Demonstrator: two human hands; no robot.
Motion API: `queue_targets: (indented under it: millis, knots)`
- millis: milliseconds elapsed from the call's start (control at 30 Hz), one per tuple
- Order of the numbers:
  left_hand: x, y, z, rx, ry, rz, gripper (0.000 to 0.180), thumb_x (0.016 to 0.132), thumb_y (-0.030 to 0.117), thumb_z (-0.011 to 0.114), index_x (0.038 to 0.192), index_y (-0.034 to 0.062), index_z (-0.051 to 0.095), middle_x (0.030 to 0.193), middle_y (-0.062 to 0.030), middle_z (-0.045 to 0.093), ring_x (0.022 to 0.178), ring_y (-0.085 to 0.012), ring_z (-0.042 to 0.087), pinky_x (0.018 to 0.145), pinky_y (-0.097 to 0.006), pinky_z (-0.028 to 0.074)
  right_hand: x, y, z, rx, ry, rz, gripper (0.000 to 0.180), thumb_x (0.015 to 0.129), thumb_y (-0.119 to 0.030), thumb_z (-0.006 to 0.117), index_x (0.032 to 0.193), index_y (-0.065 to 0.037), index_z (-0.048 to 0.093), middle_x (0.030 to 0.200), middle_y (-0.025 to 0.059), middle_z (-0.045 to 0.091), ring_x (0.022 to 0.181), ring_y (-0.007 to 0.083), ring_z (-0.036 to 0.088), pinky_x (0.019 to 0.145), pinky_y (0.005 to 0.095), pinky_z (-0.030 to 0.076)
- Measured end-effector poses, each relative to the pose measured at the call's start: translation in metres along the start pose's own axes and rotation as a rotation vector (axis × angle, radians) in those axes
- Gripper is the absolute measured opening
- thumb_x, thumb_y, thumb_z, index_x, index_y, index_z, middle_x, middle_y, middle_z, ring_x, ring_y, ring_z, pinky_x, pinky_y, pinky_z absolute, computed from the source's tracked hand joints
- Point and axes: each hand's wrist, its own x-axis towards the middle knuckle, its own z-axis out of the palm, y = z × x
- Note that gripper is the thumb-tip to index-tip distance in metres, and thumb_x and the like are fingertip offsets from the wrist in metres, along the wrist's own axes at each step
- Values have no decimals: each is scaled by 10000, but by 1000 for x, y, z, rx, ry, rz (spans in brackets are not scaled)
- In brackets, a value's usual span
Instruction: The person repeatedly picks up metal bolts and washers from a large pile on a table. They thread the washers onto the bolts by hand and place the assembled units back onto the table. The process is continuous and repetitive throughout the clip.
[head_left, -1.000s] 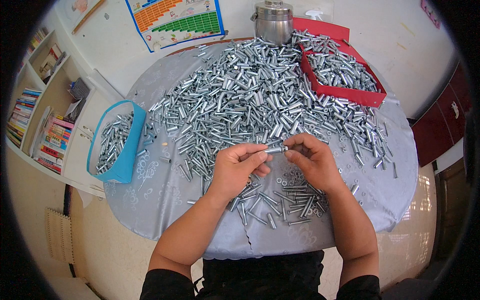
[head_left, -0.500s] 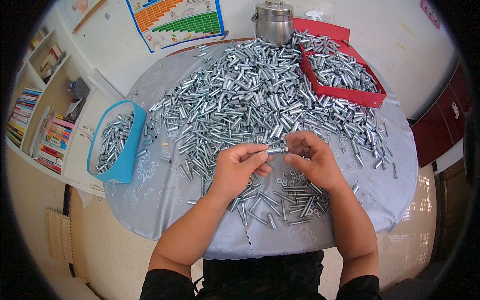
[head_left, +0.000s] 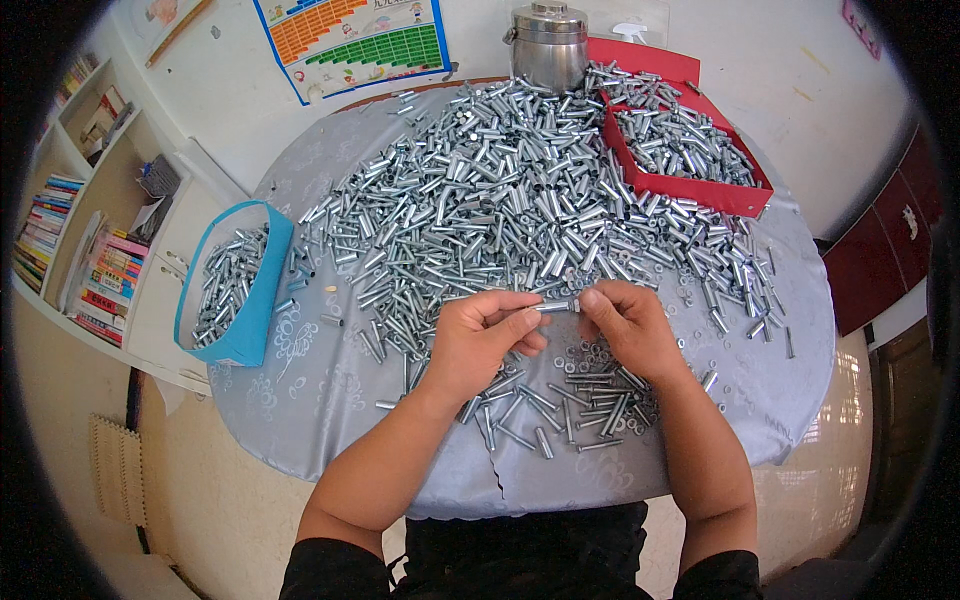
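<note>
One silvery metal bolt with a sleeve [head_left: 557, 307] is lying level in midair between two bare hands, above the worktop [head_left: 770, 400]. The left hand [head_left: 480, 335] is pinching its left end between thumb and fingers; the right hand [head_left: 632, 328] is closing thumb and fingertips around its right end. Below, loose bolts [head_left: 591, 403] and small rings [head_left: 580, 355] are lying near the front edge, overlapping too much to count. Beyond, one broad heap [head_left: 480, 190] of metal sleeves and bolts is spreading, also past counting. One blue container [head_left: 270, 290] is standing at the left and one red box [head_left: 700, 192] at the back right, both holding metal pieces. One steel canister [head_left: 548, 55] is standing behind the heap. A grey patterned cloth is covering the worktop. One chart [head_left: 360, 50] is hanging on the white wall [head_left: 760, 80]; a bookcase [head_left: 160, 335] is standing leftward, above a pale floor [head_left: 220, 490].
</note>
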Motion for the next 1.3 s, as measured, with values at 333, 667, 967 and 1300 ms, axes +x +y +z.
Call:
queue_targets:
  millis: [333,667,967,1300]
  knots:
    - [1,-1,-1,-10,3,-23,213,915,40,610,1112,-35,643,952,-146,703,743,-176,688,646,-276,573,-2,-6,6,54,40,-79,189,915,-174,649,902,14,640,773,24,623,698,99,565,648,258,472]
    - [2,-2,-1,-39,-5,-16,212,912,37,613,1108,-37,643,947,-150,702,737,-174,685,644,-275,572,0,-1,3,93,6,-58,159,873,-120,699,949,8,645,820,30,638,732,92,572,665,251,467]
    - [1,-5,-2,-50,-7,-18,212,912,54,625,1107,-26,646,941,-133,704,733,-169,685,640,-271,569,3,5,-5,1,-95,-30,177,886,-104,683,1012,5,624,871,35,648,746,93,585,669,255,482]
    - [0,-3,-1,-38,-25,-11,208,908,49,624,1100,-28,645,933,-132,705,725,-165,685,639,-269,568,0,-3,-2,142,-86,-35,130,907,-86,653,956,29,617,817,47,653,729,97,613,655,246,501]
